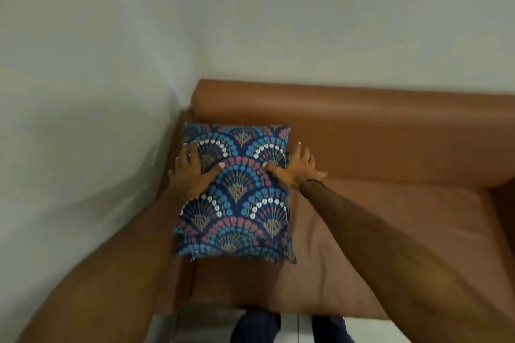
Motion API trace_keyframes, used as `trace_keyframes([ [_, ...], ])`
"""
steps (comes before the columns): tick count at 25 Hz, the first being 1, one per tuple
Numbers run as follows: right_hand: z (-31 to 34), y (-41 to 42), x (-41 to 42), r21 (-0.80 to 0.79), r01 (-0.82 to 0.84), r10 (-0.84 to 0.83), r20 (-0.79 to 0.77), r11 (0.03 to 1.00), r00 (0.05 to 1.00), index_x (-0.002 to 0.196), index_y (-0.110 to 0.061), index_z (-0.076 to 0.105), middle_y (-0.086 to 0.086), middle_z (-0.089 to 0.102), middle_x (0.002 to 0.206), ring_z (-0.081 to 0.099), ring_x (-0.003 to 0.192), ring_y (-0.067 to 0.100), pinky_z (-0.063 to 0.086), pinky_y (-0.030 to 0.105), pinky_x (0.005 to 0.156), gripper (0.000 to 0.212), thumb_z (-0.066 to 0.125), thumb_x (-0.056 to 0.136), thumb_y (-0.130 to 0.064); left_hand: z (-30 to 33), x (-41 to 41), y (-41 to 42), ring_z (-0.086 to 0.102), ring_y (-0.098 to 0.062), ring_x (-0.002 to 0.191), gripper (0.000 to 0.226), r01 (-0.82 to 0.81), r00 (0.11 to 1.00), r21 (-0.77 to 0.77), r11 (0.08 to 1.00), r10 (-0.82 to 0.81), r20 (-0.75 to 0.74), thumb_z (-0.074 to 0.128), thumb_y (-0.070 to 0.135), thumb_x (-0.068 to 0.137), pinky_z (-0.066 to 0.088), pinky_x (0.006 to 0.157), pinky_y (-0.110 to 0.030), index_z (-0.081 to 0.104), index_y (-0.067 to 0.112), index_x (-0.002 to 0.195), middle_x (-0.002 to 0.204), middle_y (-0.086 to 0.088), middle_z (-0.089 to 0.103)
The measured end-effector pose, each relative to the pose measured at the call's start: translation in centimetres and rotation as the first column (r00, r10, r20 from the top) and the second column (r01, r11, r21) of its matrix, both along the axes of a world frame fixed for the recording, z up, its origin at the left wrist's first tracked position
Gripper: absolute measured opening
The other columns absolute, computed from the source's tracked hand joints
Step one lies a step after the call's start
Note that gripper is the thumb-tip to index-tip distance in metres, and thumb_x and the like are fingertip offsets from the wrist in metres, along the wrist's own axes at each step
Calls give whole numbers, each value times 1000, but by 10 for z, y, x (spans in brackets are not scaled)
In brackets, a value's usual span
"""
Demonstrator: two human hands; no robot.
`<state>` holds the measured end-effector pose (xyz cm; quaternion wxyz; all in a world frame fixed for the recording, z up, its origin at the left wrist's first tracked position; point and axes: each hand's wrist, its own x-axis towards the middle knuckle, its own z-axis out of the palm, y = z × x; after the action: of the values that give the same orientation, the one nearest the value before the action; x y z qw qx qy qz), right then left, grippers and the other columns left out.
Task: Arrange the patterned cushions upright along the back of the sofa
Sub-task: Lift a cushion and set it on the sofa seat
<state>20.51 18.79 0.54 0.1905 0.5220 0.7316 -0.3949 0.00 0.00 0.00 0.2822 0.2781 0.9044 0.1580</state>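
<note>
Cushion: the cushion (237, 192) leans in the sofa's left back corner, its top edge against the backrest (348, 131), its bottom edge out on the seat (362, 231). It looks tilted back rather than fully upright. I see only this one; a second edge shows at its lower left, and I cannot tell whether that is another cushion underneath.

Grip: my left hand (189, 170) lies spread on the upper left side, thumb across the front, fingers wrapping the edge. My right hand (295, 168) does the same on the upper right side. Both are open and flat, pressing in from the sides more than clamping.

Armrest: the left armrest (111, 273) sits just beside the cushion, so that side is propped.

Risk, slide: the seat looks smooth like leather; if I let go with the bottom edge this far forward, I'd expect it to skid out and fall flat.

Risk, tip: nothing props the right side, so it may flop toward the open seat.

Risk, slump: soft filling, held only near the top, may fold in the middle.
</note>
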Motion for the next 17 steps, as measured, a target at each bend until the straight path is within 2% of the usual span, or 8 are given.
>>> trace_keyframes([
  [2, -53, 2, 3, -273, 139, -184, -145, 952, 972, 172, -21, 22, 12, 36, 174, 45, 153, 40, 36, 64, 124, 147, 65, 57, -102, -29, -9, -3, 18, -41, 164, 135, -224, 968, 31, 974, 219, 120, 73, 84, 72, 22, 129, -67, 6, 19, 170, 180, -16, 11],
  [4, -136, 2, 18, -500, 215, -329, -152, 839, 932, 162, -24, 46, 4, 61, 156, 63, 136, 35, 47, 59, 118, 143, 72, 45, -103, -50, -17, -19, 38, -38, 157, 153, -433, 881, 114, 894, 394, 261, 86, 88, 49, 36, 125, -64, 15, 23, 168, 174, -11, 32],
  [6, -128, -3, 20, -633, 291, -480, -146, 717, 865, 163, -24, 44, 3, 63, 155, 65, 135, 33, 49, 59, 116, 133, 82, 54, -92, -47, -23, -23, 58, -35, 142, 153, -570, 788, 115, 814, 501, 358, 95, 83, 34, 50, 115, -60, 37, 19, 161, 160, -8, 55],
  [7, -91, -6, 19, -660, 307, -519, -147, 685, 842, 161, -22, 47, 6, 64, 153, 66, 134, 33, 51, 57, 115, 116, 84, 68, -81, -35, -24, -22, 65, -36, 134, 145, -609, 749, 100, 787, 529, 398, 99, 76, 35, 55, 110, -59, 47, 15, 156, 150, -9, 63],
  [9, -32, -3, 27, -723, 286, -549, -154, 630, 821, 146, -16, 62, 11, 71, 142, 70, 124, 35, 55, 53, 110, 64, 77, 95, -51, -3, -17, -12, 71, -38, 121, 130, -623, 692, 35, 781, 530, 490, 104, 64, 39, 59, 105, -57, 57, 7, 146, 136, -12, 71],
  [10, -15, 8, 39, -720, 282, -550, -163, 634, 819, 141, -15, 64, 13, 72, 140, 70, 123, 36, 55, 52, 107, 48, 73, 101, -41, 9, -11, -7, 72, -38, 117, 129, -605, 679, 4, 796, 514, 524, 104, 63, 36, 60, 104, -56, 60, 6, 143, 132, -13, 73],
  [14, 43, 61, 114, -669, 327, -596, -215, 667, 774, 139, -14, 66, 15, 73, 138, 72, 123, 39, 61, 53, 99, 46, 77, 99, -31, 52, 45, 47, 74, -35, 113, 127, -537, 691, 104, 837, 366, 623, 105, 56, 29, 61, 103, -55, 63, 10, 140, 131, -13, 74],
  [17, 67, 109, 182, -555, 460, -668, -256, 694, 699, 117, -10, 71, 8, 79, 111, 76, 91, 26, 65, 30, 58, 40, 85, 90, -37, 68, 111, 121, 72, -33, 119, 113, -430, 722, 216, 877, 190, 665, 107, 41, 47, 60, 103, -54, 59, 20, 146, 139, -9, 72],
])
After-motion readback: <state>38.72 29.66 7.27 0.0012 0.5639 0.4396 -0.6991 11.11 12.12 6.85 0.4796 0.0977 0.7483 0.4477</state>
